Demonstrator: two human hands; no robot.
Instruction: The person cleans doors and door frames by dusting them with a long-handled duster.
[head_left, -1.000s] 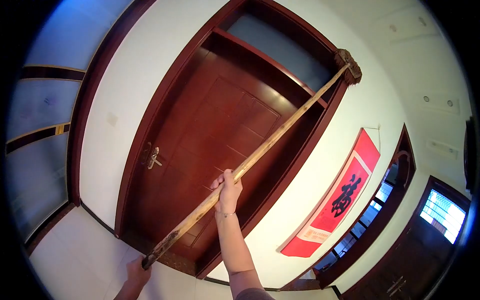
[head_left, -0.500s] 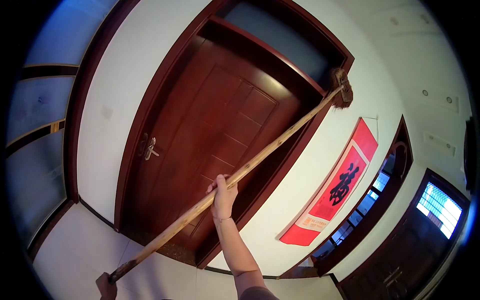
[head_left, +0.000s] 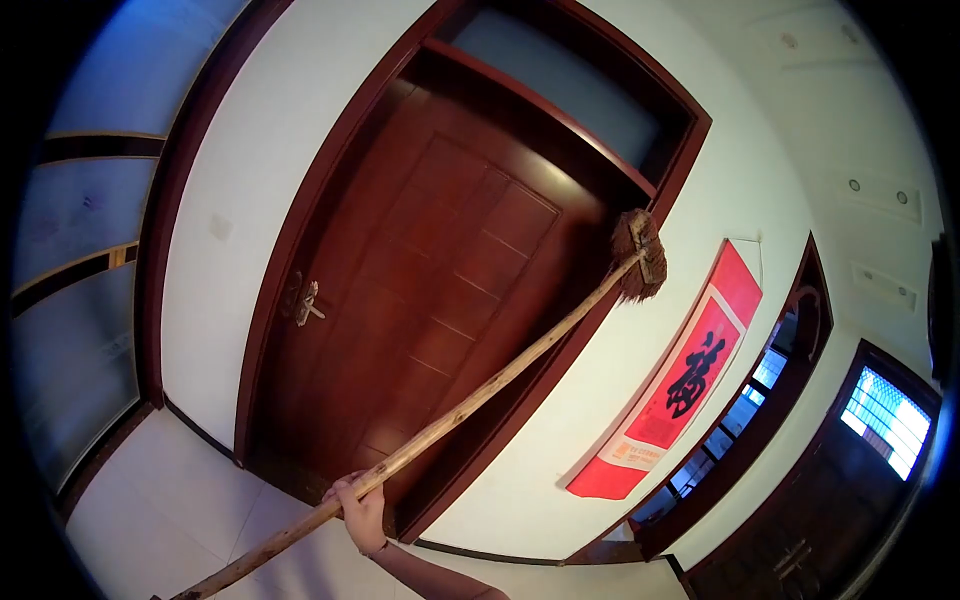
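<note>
A long-handled broom (head_left: pixel 520 363) slants from the lower left up to the right. Its brown bristle head (head_left: pixel 640 255) is at the right-hand door frame, a little below the transom bar; whether it touches cannot be told. My right hand (head_left: pixel 362 515) is closed around the wooden handle at its lower part, with the forearm entering from the bottom edge. The lower end of the handle runs to the bottom left edge of the view, where my left hand is out of sight.
Behind the broom stands a dark red wooden door (head_left: pixel 430 260) with a metal handle (head_left: pixel 308 303). A red hanging scroll (head_left: pixel 690 380) with black lettering is on the white wall to the right. Frosted panels (head_left: pixel 85 200) line the left, and a dark door (head_left: pixel 810 500) stands far right.
The broom head has come down and left along the door frame. My right hand has moved down and left with the handle, and my left hand has gone out of view.
</note>
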